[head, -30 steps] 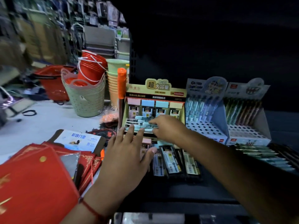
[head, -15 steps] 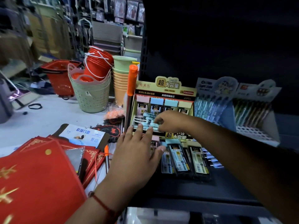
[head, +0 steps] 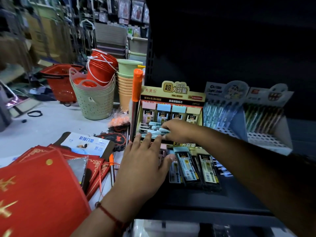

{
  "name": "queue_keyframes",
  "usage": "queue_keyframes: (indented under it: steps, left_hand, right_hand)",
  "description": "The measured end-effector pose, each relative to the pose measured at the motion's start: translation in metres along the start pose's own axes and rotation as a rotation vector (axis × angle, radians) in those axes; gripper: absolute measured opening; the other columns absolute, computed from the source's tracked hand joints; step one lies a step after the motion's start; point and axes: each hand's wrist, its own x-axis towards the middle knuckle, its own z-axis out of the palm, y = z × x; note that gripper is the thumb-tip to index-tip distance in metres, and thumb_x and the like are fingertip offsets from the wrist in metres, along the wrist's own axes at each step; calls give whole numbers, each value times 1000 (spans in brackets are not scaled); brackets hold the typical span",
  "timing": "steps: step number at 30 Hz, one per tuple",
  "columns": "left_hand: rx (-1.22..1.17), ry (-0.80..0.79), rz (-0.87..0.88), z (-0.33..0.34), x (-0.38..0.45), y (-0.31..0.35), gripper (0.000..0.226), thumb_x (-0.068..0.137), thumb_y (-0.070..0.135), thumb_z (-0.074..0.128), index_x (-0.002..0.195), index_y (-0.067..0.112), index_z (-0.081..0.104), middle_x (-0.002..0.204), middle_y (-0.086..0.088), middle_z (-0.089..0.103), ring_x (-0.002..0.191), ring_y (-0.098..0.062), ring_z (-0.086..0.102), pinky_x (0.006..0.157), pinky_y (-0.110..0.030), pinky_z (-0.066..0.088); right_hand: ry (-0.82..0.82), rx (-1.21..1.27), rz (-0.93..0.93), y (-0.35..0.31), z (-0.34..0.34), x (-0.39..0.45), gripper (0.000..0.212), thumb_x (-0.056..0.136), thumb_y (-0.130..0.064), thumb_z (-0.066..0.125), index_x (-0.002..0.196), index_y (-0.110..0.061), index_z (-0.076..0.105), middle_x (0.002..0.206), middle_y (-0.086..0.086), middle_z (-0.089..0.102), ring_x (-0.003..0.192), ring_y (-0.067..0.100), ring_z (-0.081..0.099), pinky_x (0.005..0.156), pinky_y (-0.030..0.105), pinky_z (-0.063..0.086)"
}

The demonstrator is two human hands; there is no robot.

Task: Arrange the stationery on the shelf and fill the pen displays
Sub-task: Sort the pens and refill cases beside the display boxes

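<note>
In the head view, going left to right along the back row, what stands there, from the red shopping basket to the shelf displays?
Red shopping basket → green laundry baskets → stacked cups → yellow display box → blue pen display → white pen display.

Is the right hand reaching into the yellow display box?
Yes, the right hand reaches into the yellow display box, its fingers pinching light blue pens lying there.

Right hand (head: 177, 130) pinches pale-blue pens (head: 153, 128) in the yellow display box (head: 172, 100); left hand (head: 145, 161) lies flat before it.
</note>
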Motion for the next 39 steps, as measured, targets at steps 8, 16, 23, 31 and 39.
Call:
queue_keyframes:
  steps: [8, 16, 23, 31, 39]
  left_hand:
    - [-13, 21, 14, -2, -1, 2, 71, 95, 65, 26, 155, 27, 17, 163, -2, 15, 150, -24, 3, 121, -41, 11]
    - [-57, 123, 13, 0, 2, -1, 71, 95, 64, 27, 154, 26, 22, 160, 1, 26, 149, -23, 13, 120, -38, 17]
    - [-522, 255, -36, -15, 6, 22, 55, 93, 66, 29, 113, 31, 67, 99, 16, 69, 93, -3, 60, 72, -15, 42]
    - [-1185, 40, -232, -5, 19, 72, 41, 95, 29, 59, 63, 7, 49, 46, 6, 40, 36, -2, 42, 36, -11, 33]
    - [-1251, 4, -315, 21, 33, 85, 40, 96, 39, 56, 83, 2, 65, 62, -11, 62, 54, -18, 59, 48, -24, 45]
  right_hand:
    - [319, -125, -57, -4, 28, -12, 27, 94, -9, 54, 121, -13, 54, 108, 4, 53, 99, 21, 44, 80, 34, 37]
    - [410, 155, 91, -6, 8, -34, 11, 104, -18, 45, 112, -13, 52, 103, 5, 52, 82, 16, 52, 65, 31, 41]
    - [39, 1287, 134, -9, -2, -104, 19, 102, -17, 50, 109, -3, 61, 86, 8, 63, 75, 15, 62, 67, 29, 55]
    - [45, 1738, 192, 12, 28, -138, 27, 100, -13, 53, 119, 7, 56, 75, 6, 66, 65, 15, 61, 61, 29, 53]
    - [-32, 1720, 204, 37, 31, -149, 27, 101, -26, 52, 117, -7, 65, 99, 10, 75, 75, 20, 71, 60, 26, 56]
